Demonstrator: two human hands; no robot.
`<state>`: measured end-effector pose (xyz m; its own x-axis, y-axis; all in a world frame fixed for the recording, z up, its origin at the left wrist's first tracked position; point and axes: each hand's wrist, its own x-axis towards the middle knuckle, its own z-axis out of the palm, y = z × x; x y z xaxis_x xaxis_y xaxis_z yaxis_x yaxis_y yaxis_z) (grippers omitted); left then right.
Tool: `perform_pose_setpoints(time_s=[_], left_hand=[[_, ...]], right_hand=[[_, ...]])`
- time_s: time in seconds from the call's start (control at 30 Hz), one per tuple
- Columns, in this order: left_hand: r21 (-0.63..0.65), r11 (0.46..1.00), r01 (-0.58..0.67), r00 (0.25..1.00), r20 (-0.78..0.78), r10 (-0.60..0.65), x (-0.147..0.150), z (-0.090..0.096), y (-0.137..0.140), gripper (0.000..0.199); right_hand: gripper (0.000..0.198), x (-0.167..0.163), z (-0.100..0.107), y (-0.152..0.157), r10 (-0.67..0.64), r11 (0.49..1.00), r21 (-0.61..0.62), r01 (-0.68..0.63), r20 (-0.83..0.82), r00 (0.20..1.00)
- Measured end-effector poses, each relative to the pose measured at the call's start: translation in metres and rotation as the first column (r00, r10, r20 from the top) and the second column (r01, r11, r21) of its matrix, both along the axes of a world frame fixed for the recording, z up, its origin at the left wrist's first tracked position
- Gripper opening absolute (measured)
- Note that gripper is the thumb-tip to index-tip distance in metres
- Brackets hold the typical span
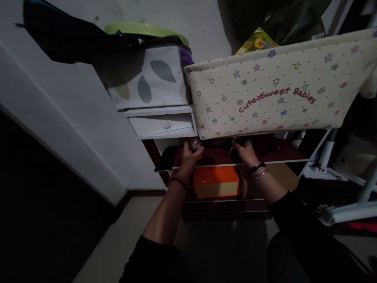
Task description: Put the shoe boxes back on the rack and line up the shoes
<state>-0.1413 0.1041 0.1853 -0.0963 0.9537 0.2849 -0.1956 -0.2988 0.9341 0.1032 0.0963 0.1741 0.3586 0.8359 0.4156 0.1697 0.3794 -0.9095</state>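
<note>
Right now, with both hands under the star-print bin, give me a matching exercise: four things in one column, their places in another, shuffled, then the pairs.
Things:
1. left hand
2. orange box
3. green plate
4. small drawer

Places:
A. on top of the leaf-print box
B. on the lower shelf, below the hands
C. gripping a small glittery object
D. left of the star-print bin, slightly pulled out

Pairs: 1-C, 2-B, 3-A, 4-D

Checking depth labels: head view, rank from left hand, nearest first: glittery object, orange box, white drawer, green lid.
1. glittery object, in the left hand grip on the shelf.
2. orange box, just below, one shelf down.
3. white drawer, above-left.
4. green lid, top of the stack.
</note>
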Motion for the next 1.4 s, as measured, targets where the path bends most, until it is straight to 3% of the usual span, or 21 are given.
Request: perform_pose_setpoints(time_s=[0.1,0.23,0.43,0.6,0.8,1.0,1.07,1.13,1.2,1.27,1.33,1.4], left_hand=[[0.002,1.000,0.028,0.999,-0.017,-0.028,-0.002,-0.003,0.000,0.081],[0.034,0.994,0.103,0.993,-0.059,-0.101,-0.007,-0.001,0.000,0.069],[-0.004,0.989,0.149,0.985,-0.084,-0.149,-0.011,0.001,0.008,0.059],[0.043,0.985,0.167,0.985,-0.049,-0.165,-0.012,0.001,0.006,0.062],[0.081,0.988,0.134,0.990,-0.045,-0.131,-0.009,0.000,0.001,0.059],[0.063,0.989,0.134,0.984,-0.127,-0.125,-0.010,-0.003,0.004,0.062],[0.099,0.989,0.114,0.981,-0.168,-0.096,-0.008,-0.003,0.000,0.067],[0.198,0.979,-0.046,0.967,-0.239,0.094,-0.004,-0.003,-0.012,0.076],[0.364,0.889,-0.279,0.872,-0.291,0.393,0.005,-0.003,-0.031,0.078],[0.524,0.766,-0.372,0.764,-0.296,0.573,0.019,-0.006,-0.054,0.067],[0.615,0.742,-0.267,0.786,-0.306,0.537,0.040,-0.011,-0.073,0.052],[0.585,0.804,-0.110,0.871,-0.333,0.362,0.067,-0.017,-0.083,0.046]], right_hand=[[0.054,-0.010,0.005,-0.002,0.038,0.999,-0.001,-0.038,0.046,0.998],[0.044,-0.022,0.013,-0.001,0.203,0.977,-0.086,-0.196,0.093,0.975],[0.049,-0.039,0.017,0.006,0.337,0.936,-0.125,-0.329,0.052,0.940],[0.054,-0.067,0.013,0.002,0.286,0.957,-0.068,-0.283,0.042,0.957],[0.059,-0.092,0.004,-0.009,0.111,0.993,-0.053,-0.105,0.120,0.987],[0.063,-0.092,0.003,-0.007,0.142,0.988,-0.091,-0.128,0.174,0.974],[0.074,-0.088,0.004,-0.011,0.182,0.981,-0.107,-0.163,0.196,0.964],[0.084,-0.080,0.005,-0.023,0.187,0.982,-0.078,-0.173,0.254,0.949],[0.083,-0.064,0.004,-0.043,0.098,0.994,0.017,-0.110,0.333,0.938],[0.072,-0.039,0.001,-0.066,-0.053,0.990,0.143,-0.002,0.375,0.925],[0.060,-0.002,-0.005,-0.087,-0.200,0.964,0.239,0.114,0.370,0.907],[0.057,0.045,-0.013,-0.098,-0.354,0.921,0.290,0.260,0.346,0.869]])
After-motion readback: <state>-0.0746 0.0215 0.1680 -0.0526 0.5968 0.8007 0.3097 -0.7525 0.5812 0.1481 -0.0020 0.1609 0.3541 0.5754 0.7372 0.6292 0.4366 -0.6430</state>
